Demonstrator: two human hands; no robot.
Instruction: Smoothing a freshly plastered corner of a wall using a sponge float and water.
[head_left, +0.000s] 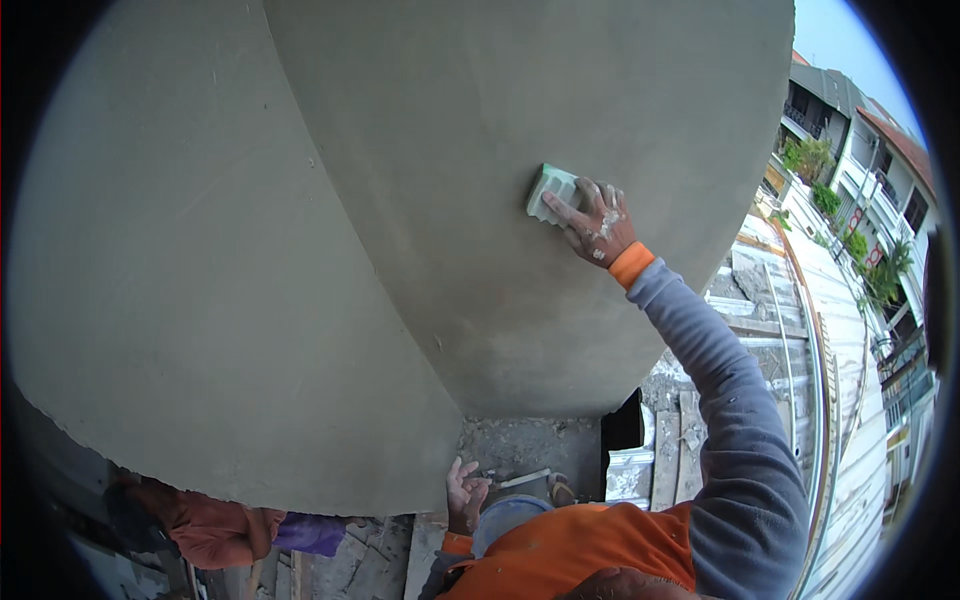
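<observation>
My right hand [603,222], dusted with white, grips a pale green sponge [550,193] with wavy sides. The sponge lies against a smooth grey plastered wall [560,100], my arm stretched out toward it. Low down by the bottom of the inside corner is my left hand [466,492], its fingers apart and nothing visible in it. A second grey wall face [200,250] meets the first along a slanting corner line.
At lower left another person in a reddish top [215,535] stands beyond the wall's edge. A bluish-grey bucket-like round thing [507,520] is beside my left hand. On the right are planks [690,450], metal roofing sheets [850,400] and houses.
</observation>
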